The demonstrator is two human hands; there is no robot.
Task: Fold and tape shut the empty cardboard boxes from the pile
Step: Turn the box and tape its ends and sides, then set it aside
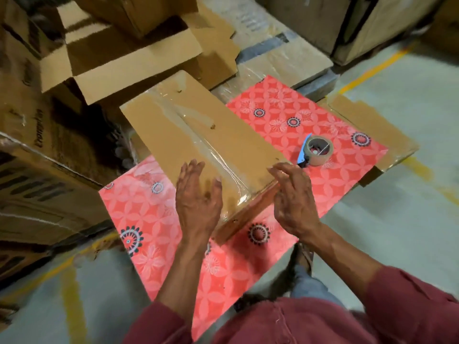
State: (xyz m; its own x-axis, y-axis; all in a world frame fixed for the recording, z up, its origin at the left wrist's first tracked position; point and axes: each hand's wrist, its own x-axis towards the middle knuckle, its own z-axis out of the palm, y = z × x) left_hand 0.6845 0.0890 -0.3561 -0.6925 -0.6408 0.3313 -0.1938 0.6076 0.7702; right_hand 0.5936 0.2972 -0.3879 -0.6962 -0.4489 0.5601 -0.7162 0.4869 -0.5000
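Box in work: closed cardboard box (198, 135) lies on the red patterned cloth (310, 125); clear tape covers its top seam.
Left hand (198, 197): fingers extended, flat near the taped seam, grasping nothing.
Right hand (293, 194): relaxed at the near corner, grasping nothing.
Tape roll (318, 150): set down beside the box.
Remaining: open box (119, 63) in the pile behind appears unfolded and untaped.

Only legible print: "Crompton", sideways on side of big carton (37, 127) at left; rest unreadable
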